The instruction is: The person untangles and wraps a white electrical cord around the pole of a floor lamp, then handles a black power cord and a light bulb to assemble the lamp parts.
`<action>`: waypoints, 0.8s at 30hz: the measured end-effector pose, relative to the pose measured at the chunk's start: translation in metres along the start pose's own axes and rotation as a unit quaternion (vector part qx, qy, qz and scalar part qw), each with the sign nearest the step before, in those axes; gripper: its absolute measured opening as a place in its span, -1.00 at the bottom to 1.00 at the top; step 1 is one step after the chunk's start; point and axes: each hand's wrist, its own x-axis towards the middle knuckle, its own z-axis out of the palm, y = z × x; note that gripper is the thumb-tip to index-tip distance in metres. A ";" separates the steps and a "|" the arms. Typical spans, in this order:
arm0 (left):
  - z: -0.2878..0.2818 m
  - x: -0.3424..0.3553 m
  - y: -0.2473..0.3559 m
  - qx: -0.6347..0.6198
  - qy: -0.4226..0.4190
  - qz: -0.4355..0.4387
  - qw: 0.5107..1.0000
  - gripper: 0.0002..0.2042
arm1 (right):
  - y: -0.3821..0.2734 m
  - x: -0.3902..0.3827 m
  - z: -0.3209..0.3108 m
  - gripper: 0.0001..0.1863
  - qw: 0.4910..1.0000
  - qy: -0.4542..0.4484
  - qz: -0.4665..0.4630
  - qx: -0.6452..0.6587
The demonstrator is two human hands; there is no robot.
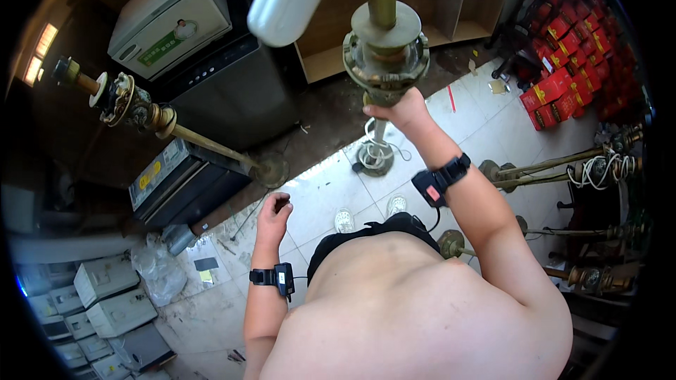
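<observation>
An ornate floor lamp point(386, 67) stands upright in front of me, with a pale disc and a decorated collar near its top. My right hand point(398, 111) grips it just below the collar. A loose white cord point(372, 134) hangs about its pole above the round base point(375, 160). My left hand point(273, 217) hangs low over the floor with its fingers loosely curled and the thumb apart, holding nothing that I can see. Left of it, a second ornate floor lamp point(204, 142) leans, its round foot near my left hand.
A white rounded tube-like object point(290, 0) juts in at the top. Appliances point(169, 17) stand at the far left, with grey-white boxes point(113, 302) and a plastic bag point(156, 267) nearer. Red boxes point(563, 63) pile up at the far right; more lamps point(549, 169) lie at the right.
</observation>
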 end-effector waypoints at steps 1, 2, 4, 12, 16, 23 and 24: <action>0.001 -0.003 0.001 0.009 -0.006 -0.012 1.000 -0.75 | 0.009 0.006 0.004 -0.53 0.999 0.023 -0.013 0.035; 0.003 -0.006 0.003 0.018 -0.012 -0.025 0.999 -0.75 | 0.015 0.013 0.004 -0.51 0.999 0.018 -0.007 0.035; 0.008 -0.003 0.007 0.044 -0.010 -0.041 0.998 -0.73 | 0.020 0.031 0.006 -0.54 0.999 0.014 -0.042 0.023; 0.069 0.054 0.076 0.216 -0.040 0.169 0.961 -0.50 | 0.033 0.062 0.008 -0.24 0.994 -0.031 -0.069 -0.074; 0.130 0.109 0.099 0.150 -0.019 0.193 0.969 -0.37 | 0.019 0.054 0.016 0.02 0.980 -0.190 -0.058 0.020; 0.183 0.134 0.103 -0.259 0.122 0.029 0.958 -0.89 | 0.057 0.057 -0.064 -0.19 0.929 -0.335 -0.017 0.155; 0.180 0.136 0.093 -0.270 0.131 0.041 0.953 -0.89 | 0.066 0.053 -0.091 -0.27 0.945 -0.284 0.039 0.160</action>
